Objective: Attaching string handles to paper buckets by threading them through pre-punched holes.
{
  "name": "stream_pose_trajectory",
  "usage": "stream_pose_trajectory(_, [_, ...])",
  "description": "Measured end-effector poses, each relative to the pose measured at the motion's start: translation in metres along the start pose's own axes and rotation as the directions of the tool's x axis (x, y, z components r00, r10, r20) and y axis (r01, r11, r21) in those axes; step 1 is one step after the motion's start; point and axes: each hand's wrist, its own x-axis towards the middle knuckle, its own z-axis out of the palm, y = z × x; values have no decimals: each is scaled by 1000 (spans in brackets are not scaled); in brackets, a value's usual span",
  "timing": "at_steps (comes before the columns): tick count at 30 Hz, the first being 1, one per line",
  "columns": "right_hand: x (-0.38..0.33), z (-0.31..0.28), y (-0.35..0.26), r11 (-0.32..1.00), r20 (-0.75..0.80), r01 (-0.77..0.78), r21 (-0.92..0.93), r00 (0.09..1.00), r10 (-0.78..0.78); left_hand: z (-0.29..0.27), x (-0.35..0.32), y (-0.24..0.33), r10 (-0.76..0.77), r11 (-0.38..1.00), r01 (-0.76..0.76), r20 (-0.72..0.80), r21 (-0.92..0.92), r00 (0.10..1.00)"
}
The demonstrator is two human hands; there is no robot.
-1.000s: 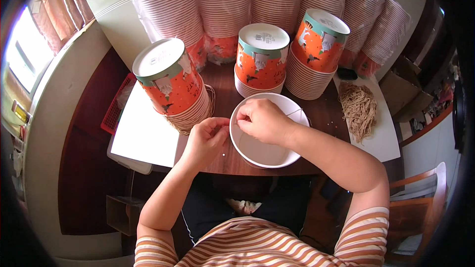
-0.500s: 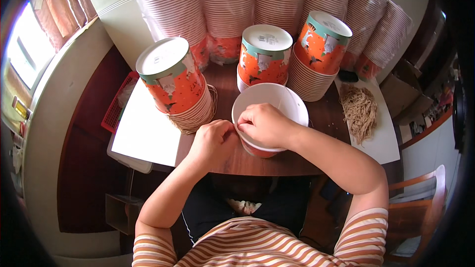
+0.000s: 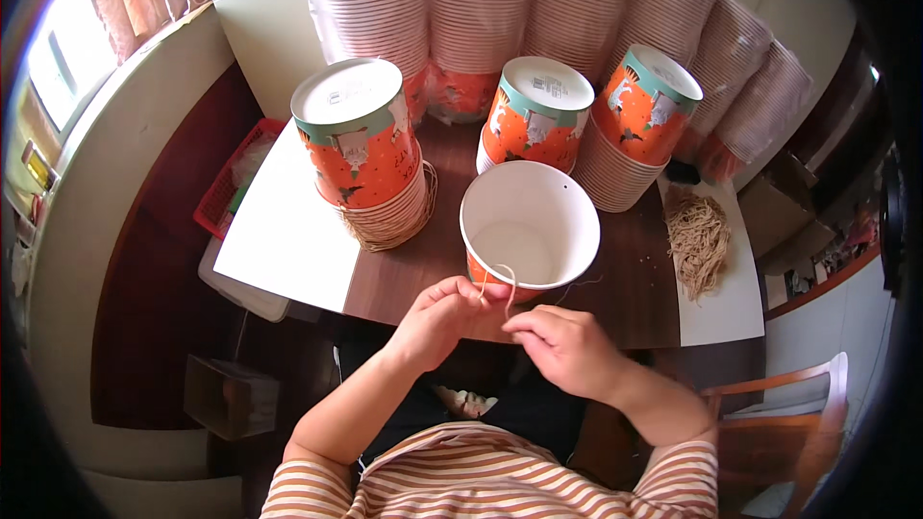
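Note:
A paper bucket, white inside and orange outside, stands upright with its mouth up at the table's near edge. A small dark hole shows in its far right wall. At its near rim a thin beige cord arches between my hands. My left hand is closed in a pinch on the cord, close against the bucket's near left side. To the right and slightly nearer me, my right hand pinches the cord too. Whether the cord passes through the bucket wall is hidden by the fingers.
Upside-down stacks of orange buckets stand at left, middle and right; the left one has cords around its lower rims. A bundle of beige cords lies at right. Behind rise tall plastic-wrapped bucket stacks. A red basket sits far left.
My right hand has come out of the bucket's mouth and moved toward me, pinching the cord. My left hand has shifted nearer and right. The cord now shows between them.

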Motion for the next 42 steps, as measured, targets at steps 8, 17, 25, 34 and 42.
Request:
stream_pose_trajectory(8, [0,66,30,922,-203,-124,368,957,210,-4,-5,-15,111,994,-112,34,18,993])
stream_pose_trajectory(17, [4,62,13,957,-441,-70,281,877,193,9,-11,-19,502,441,-387,135,809,854])
stream_pose_trajectory(25, [14,65,17,921,-377,-85,381,895,238,5,-12,-9,503,115,-453,342,884,794])
stream_pose_trajectory(34, [12,70,25,881,-358,-79,467,894,271,10,-2,6,556,-201,-380,425,903,715])
stream_pose_trajectory(42, [17,67,24,993,-482,18,-116,873,-72,4,5,3,550,-393,-374,540,840,637])
